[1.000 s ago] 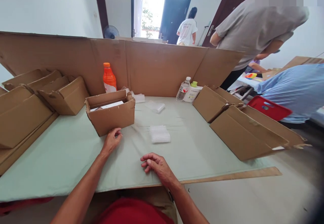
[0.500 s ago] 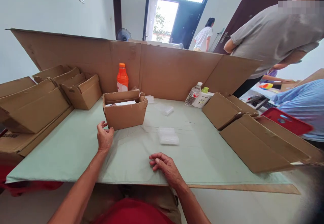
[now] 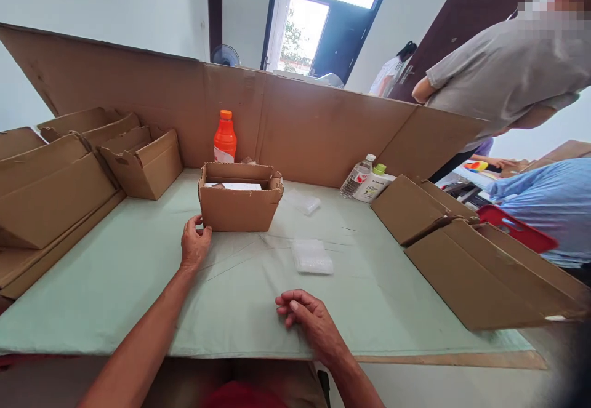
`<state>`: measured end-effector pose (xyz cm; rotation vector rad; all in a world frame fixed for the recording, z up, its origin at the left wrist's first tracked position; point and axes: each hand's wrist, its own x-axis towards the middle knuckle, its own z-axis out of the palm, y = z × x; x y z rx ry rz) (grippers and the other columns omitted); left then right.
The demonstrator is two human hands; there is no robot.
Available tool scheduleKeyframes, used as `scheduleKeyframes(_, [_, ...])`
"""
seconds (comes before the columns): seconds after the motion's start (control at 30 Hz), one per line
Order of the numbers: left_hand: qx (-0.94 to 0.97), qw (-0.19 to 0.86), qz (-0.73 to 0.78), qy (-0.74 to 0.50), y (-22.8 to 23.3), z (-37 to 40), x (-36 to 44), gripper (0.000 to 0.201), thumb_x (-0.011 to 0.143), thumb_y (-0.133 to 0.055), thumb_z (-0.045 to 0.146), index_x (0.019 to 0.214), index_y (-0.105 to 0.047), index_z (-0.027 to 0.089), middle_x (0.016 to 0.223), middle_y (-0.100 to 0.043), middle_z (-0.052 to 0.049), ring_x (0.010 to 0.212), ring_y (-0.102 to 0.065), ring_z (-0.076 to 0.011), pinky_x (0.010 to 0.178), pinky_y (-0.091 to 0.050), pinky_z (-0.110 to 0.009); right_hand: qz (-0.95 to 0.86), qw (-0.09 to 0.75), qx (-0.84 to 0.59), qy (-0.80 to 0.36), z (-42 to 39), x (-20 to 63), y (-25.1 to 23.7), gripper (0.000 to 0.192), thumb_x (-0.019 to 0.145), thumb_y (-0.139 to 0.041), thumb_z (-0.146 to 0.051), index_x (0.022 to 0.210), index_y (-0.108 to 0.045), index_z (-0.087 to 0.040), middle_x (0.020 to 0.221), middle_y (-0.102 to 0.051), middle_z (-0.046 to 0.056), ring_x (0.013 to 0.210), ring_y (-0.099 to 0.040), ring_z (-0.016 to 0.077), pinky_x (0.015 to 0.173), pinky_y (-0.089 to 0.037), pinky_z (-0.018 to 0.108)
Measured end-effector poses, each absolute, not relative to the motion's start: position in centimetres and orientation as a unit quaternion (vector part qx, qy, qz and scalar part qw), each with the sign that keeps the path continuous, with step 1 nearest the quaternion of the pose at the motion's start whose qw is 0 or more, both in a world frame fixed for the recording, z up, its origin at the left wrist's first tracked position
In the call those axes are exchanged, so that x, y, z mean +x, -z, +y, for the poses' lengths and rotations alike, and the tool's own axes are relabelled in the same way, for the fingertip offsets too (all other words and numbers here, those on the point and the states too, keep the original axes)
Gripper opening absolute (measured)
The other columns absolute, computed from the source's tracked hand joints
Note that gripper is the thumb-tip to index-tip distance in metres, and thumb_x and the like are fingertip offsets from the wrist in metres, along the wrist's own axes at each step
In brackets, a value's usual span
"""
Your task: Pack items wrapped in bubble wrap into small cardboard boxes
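While an open-topped cardboard box (image 3: 236,211), left of centre, stands mouth-up, presumably to retain its white contents (image 3: 242,186), left grip (image 3: 194,247) touches its lower-left corner, perhaps steadying it, clasp unclear; right grip (image 3: 314,320), lower centre, loosely open, empty.

Makeshift workroom in an ordinary building; house or business premises, can't tell. Tall cardboard partition (image 3: 323,131) closes off the far side of a cloth-covered table (image 3: 124,266). In front of it: open cardboard box (image 3: 237,211) near mid-span, more cardboard bins (image 3: 159,165) toward its left end, angled boxes (image 3: 466,279) toward its right. Behind it: plain white walls (image 3: 92,14), fan (image 3: 225,55), door open onto greenery (image 3: 292,36), dark red door (image 3: 455,32). Past its right end: person in grey (image 3: 512,76), person in blue (image 3: 549,192) near a red tray (image 3: 512,226).
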<state>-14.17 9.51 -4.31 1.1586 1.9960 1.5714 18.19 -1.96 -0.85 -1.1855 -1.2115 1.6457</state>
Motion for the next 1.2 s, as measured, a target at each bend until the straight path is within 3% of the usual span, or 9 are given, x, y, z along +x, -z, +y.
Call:
scheduleKeyframes(0.23, [0.408, 0.205, 0.68, -0.574, 4.5, 9.6, -13.8, 0.047, 0.078, -0.059, 0.025, 0.124, -0.057, 0.015, 0.121, -0.064, -0.012, 0.071, -0.063, -0.0143, 0.078, -0.054, -0.033, -0.467, 0.528, -0.505, -0.497, 6.7, 15.7, -1.0, 0.03, 0.077, -0.074, -0.039, 0.101, -0.074, -0.022, 0.118, -0.073, 0.01, 0.11, -0.064, 0.0253, 0.08, -0.052, 0.035])
scheduleKeyframes(0.47, [0.394, 0.239, 0.666, -0.587, 4.8, 9.8, -14.4, 0.043, 0.076, -0.062, 0.028, 0.118, -0.062, 0.018, 0.11, -0.068, -0.009, 0.07, -0.063, -0.0151, 0.073, -0.055, -0.033, -0.489, 0.562, -0.502, -0.441, 15.8, 11.7, 0.6, 0.057, 0.071, -0.07, -0.037, 0.125, -0.061, -0.021, 0.14, -0.061, 0.011, 0.129, -0.056, 0.027, 0.108, -0.045, 0.046])
scheduleKeyframes(0.6, [0.385, 0.261, 0.653, -0.598, 4.7, 9.6, -14.3, 0.046, 0.074, -0.064, 0.031, 0.118, -0.063, 0.018, 0.108, -0.069, -0.008, 0.075, -0.065, -0.017, 0.076, -0.055, -0.034, -0.521, 0.539, -0.493, -0.441, 17.3, 10.0, 1.9, 0.059, 0.067, -0.068, -0.031, 0.124, -0.061, -0.021, 0.132, -0.066, 0.011, 0.126, -0.057, 0.0291, 0.107, -0.046, 0.048])
scheduleKeyframes(0.77, [0.372, 0.293, 0.625, -0.62, 4.2, 9.4, -14.3, 0.049, 0.072, -0.066, 0.034, 0.118, -0.063, 0.017, 0.111, -0.069, -0.009, 0.083, -0.067, -0.0195, 0.083, -0.055, -0.036, -0.553, 0.52, -0.486, -0.433, 16.6, 8.8, 3.9, 0.051, 0.068, -0.061, -0.029, 0.118, -0.061, -0.018, 0.116, -0.072, 0.011, 0.109, -0.066, 0.0277, 0.099, -0.053, 0.046])
scheduleKeyframes(0.93, [0.353, 0.344, 0.585, -0.644, 4.2, 9.5, -14.1, 0.057, 0.07, -0.069, 0.037, 0.123, -0.061, 0.015, 0.116, -0.068, -0.013, 0.099, -0.069, -0.025, 0.093, -0.054, -0.041, -0.563, 0.522, -0.482, -0.422, 16.0, 8.8, 5.1, 0.06, 0.075, -0.058, -0.03, 0.133, -0.05, -0.017, 0.131, -0.065, 0.014, 0.114, -0.067, 0.0255, 0.104, -0.052, 0.045])
scheduleKeyframes(1.07, [0.339, 0.394, 0.539, -0.663, 4.5, 10.0, -13.4, 0.072, 0.07, -0.068, 0.038, 0.137, -0.051, 0.018, 0.146, -0.053, -0.017, 0.121, -0.064, -0.0308, 0.103, -0.05, -0.046, -0.565, 0.541, -0.471, -0.408, 16.1, 8.8, 6.0, 0.066, 0.079, -0.058, -0.031, 0.142, -0.042, -0.018, 0.146, -0.054, 0.016, 0.132, -0.057, 0.0255, 0.113, -0.046, 0.046])
scheduleKeyframes(1.2, [0.341, 0.435, 0.505, -0.663, 4.9, 10.5, -13.1, 0.083, 0.07, -0.07, 0.036, 0.147, -0.043, 0.025, 0.164, -0.033, -0.014, 0.14, -0.05, -0.0347, 0.113, -0.042, -0.049, -0.577, 0.55, -0.466, -0.385, 16.6, 8.5, 6.8, 0.073, 0.078, -0.061, -0.032, 0.147, -0.039, -0.019, 0.152, -0.048, 0.015, 0.141, -0.048, 0.0265, 0.12, -0.039, 0.048])
